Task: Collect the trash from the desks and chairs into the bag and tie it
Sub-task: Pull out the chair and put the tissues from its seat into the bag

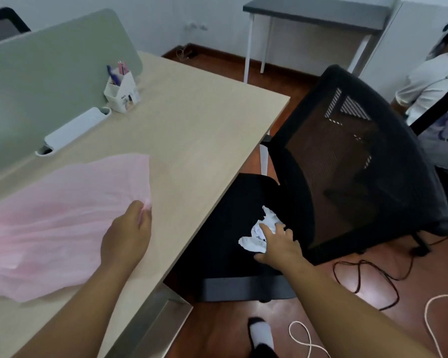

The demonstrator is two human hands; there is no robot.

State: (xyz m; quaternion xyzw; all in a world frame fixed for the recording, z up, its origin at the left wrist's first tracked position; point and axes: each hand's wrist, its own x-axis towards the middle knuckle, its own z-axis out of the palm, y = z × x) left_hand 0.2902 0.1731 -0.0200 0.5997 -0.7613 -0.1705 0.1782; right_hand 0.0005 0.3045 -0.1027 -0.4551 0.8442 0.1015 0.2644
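Observation:
A thin pink plastic bag [55,223] lies spread on the light wooden desk [192,140] at the left. My left hand [128,235] pinches the bag's edge near its right corner. Crumpled white paper [259,232] lies on the seat of a black mesh office chair [347,161], which is tucked partly under the desk. My right hand [278,244] reaches down onto the paper with its fingers spread over it; whether they grip it is not plain.
A white pen holder [122,91] and a white cable tray [73,130] stand by the grey-green divider [49,73]. Black and white cables [367,277] trail on the floor at the right. A seated person [429,94] is at the far right. A grey table [318,11] stands behind.

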